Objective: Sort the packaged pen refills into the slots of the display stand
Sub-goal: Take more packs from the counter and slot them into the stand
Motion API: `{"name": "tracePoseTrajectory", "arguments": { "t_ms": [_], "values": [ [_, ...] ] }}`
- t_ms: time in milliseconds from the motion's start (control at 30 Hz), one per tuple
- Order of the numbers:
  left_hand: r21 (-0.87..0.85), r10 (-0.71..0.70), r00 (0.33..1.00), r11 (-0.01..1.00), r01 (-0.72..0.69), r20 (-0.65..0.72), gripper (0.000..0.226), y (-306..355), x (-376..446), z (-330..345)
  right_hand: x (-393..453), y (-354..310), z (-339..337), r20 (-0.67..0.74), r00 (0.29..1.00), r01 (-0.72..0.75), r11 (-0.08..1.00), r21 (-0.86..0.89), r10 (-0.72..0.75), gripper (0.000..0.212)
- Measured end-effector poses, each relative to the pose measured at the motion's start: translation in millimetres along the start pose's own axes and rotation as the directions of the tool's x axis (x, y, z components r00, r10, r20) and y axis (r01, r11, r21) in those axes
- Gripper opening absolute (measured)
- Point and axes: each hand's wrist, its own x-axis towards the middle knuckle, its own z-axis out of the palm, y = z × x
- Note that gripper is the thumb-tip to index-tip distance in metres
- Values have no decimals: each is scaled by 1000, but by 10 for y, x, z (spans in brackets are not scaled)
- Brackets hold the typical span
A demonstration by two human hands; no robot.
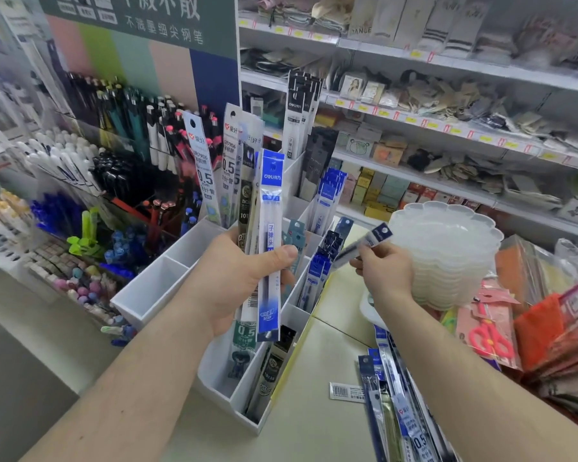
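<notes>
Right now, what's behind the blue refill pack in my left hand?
Behind the blue pack, the left hand holds more refill packs, fanned. Their lower halves are covered, so the count is unclear.

Refill packs (270,241) — both hands' fingers (286,253)

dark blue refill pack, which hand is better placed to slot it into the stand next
Right. The right hand already pinches the dark blue pack beside the stand, its tip by the slots with matching blue packs. The left hand is full, gripping a fan of packs.
</notes>
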Motion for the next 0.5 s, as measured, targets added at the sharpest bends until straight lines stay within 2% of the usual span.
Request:
{"name": "tracePoseTrajectory", "arguments": {
  "t_ms": [67,167,300,500],
  "values": [
    [-5,-6,1000,1000,6,6,74,-5,15,11,41,37,112,96,995,14,998,-68,-7,23],
    [0,-12,1000,1000,12,13,74,-10,27,9,109,91,214,213,977,90,954,-287,-28,22],
    [18,-7,1000,1000,7,23,73,-10,41,5,208,144,262,271,961,183,851,-493,-50,22],
    [70,24,999,997,-27,35,60,-44,33,28,216,274,321,395,913,361,644,-674,-99,26]
  ]
}}
